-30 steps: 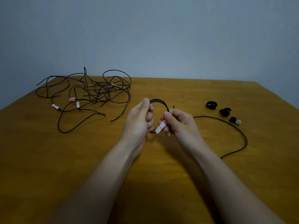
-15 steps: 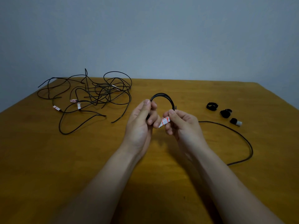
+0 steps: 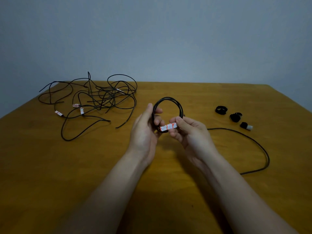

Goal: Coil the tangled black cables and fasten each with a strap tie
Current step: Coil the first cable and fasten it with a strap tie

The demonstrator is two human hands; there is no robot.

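Observation:
A small coil of black cable stands upright between my hands above the wooden table. My left hand grips the coil's left side with thumb and fingers. My right hand pinches the cable's end by its white and red label at the coil's bottom. The loose rest of this cable trails in a wide loop on the table to the right. A tangle of black cables with several labelled ends lies at the far left.
Three black strap ties lie in a row at the right: one, one, and one with a white tip. A grey wall rises behind the table's far edge.
The coil has grown into a fuller, taller ring as more cable was wound on. The labelled end moved to the coil's bottom, and the loose loop on the right shifted.

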